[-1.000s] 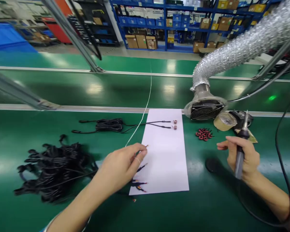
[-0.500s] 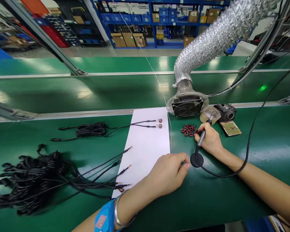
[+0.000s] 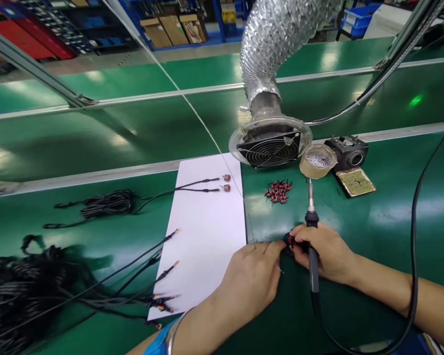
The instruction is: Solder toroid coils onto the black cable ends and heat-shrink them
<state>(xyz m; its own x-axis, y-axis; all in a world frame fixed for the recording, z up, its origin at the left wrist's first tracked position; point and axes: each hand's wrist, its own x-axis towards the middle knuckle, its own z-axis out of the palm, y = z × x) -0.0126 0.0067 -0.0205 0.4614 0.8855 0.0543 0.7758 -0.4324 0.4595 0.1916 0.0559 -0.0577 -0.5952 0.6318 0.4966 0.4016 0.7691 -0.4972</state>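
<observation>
My right hand grips a soldering iron, its tip pointing up and away from me. Its fingertips also pinch a small red-and-black ring coil over a round black pad, which the hands partly hide. My left hand is closed, its fingertips meeting the coil from the left. A thin solder wire hangs from above into my left hand, and a short end shows below its fingers. Several similar ring coils lie in a cluster beyond the hands.
A fume extractor hangs over the bench. Behind the coils stand a solder pot and an iron stand with a sponge. Black cables pile up at left, some ends on white paper. The iron's cord loops at right.
My right hand has drawn back from the coil cluster with one coil, bringing it to the black pad. The iron now points upright. My left hand has moved in to meet it; the view has shifted.
</observation>
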